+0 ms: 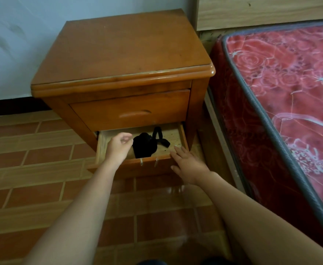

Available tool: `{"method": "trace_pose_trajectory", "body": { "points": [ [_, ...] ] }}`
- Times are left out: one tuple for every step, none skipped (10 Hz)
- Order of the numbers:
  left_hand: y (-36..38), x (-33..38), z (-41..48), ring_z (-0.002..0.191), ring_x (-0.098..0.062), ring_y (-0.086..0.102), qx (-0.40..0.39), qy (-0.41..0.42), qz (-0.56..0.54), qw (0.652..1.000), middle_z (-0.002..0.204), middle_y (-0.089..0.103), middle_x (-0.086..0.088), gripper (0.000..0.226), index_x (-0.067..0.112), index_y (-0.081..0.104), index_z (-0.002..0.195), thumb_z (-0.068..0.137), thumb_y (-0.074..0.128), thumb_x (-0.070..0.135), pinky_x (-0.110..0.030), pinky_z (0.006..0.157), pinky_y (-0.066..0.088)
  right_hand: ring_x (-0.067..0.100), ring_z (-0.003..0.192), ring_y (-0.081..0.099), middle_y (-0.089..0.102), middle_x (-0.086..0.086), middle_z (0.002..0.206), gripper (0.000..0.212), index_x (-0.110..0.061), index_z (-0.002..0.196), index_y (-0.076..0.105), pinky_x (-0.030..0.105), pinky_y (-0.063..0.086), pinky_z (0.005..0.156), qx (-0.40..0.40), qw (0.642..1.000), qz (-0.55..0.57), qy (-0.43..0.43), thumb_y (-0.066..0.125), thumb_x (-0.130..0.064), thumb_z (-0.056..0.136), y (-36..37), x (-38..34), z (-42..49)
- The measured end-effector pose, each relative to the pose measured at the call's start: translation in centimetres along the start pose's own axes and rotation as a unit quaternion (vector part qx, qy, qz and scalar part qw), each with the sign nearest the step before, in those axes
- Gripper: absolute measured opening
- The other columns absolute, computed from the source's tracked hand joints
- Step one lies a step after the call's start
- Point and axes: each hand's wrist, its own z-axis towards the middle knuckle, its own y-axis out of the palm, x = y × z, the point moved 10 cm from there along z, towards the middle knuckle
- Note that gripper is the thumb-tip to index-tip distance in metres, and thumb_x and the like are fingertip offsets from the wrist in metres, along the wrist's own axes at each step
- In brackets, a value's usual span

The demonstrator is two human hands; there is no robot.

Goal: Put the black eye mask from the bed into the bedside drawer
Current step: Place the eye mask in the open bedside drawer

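2 hands reach to the open lower drawer [178, 133] of the wooden nightstand [122, 54]. My left hand [119, 148] hovers inside it, fingers loosely curled, holding nothing. My right hand [188, 166] lies spread on the drawer's front corner. The black eye mask [144, 147] lies crumpled inside, between them.

both bare arms reach forward; left hand [119, 148] loosely curled, right hand [190, 165] flat, fingers spread.
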Motion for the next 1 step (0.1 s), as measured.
{"method": "trace_pose_trajectory", "body": {
  "points": [
    [-2.5,3.42,-2.44,0.095,-0.012,0.05,-0.007,0.02,0.002,1.0,0.116,0.06,-0.006,0.023,0.017,0.059,0.11,0.088,0.053,0.02,-0.026,0.078,0.038,0.024,0.144,0.006,0.013,0.006,0.157,0.054,-0.019,0.144,0.012,0.042,0.011,0.116,0.053,0.998,0.02,-0.011,0.034,-0.032,0.096,-4.71,-2.07,-2.5]
  ]
}}
